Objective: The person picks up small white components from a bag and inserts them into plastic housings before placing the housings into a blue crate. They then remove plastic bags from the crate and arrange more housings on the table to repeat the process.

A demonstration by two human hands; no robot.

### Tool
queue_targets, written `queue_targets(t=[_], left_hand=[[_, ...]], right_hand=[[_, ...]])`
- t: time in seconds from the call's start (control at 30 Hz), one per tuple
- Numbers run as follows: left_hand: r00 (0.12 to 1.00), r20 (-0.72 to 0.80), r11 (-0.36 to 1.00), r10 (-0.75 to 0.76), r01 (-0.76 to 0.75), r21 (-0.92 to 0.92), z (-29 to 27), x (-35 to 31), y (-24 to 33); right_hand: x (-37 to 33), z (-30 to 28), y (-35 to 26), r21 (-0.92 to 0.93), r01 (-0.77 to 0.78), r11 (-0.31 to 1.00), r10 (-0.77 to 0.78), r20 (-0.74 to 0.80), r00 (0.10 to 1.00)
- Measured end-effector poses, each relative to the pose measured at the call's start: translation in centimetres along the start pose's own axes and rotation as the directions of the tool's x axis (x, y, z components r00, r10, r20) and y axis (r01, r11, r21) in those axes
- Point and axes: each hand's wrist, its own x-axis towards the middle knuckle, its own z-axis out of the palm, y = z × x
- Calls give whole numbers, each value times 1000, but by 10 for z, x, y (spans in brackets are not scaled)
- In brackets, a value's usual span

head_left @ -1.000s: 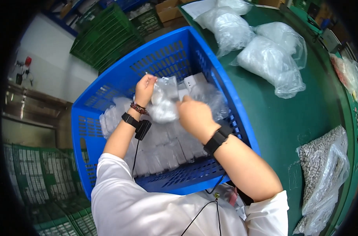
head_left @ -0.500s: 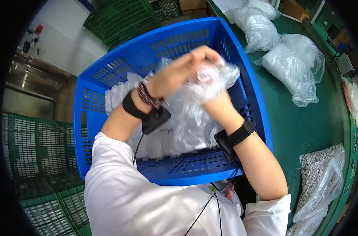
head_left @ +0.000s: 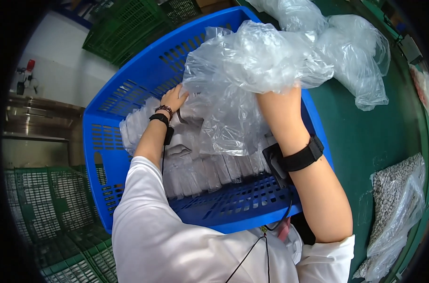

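Observation:
A large clear plastic bag hangs crumpled over the right half of a blue slotted basket. My right hand has hold of its gathered upper part, raised near the basket's right rim; the film covers my fingers. Inside the basket, my left hand lies with fingers apart on the wrapped contents, close to the bag's left edge. Rows of small plastic-wrapped white packs fill the bottom. Loose film lies over some of them.
To the right runs a green work surface. Clear plastic bags are heaped at its far end, and a bag of small grey pieces lies nearer me. Green crates stand at the left, another green crate behind.
My hands have moved apart. The left has let go of the bunched bag and dropped to the packs; the right has lifted the bag up and rightward, spreading it out.

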Motion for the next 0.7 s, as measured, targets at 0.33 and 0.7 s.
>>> queue_targets(t=[0.33, 0.7], left_hand=[[974, -128, 971, -185, 162, -175, -5, 0, -21], [885, -463, 422, -39, -406, -811, -158, -94, 124]], right_hand=[[7, 4, 9, -300, 200, 933, -191, 57, 980], [-14, 7, -34, 69, 294, 953, -300, 329, 895]])
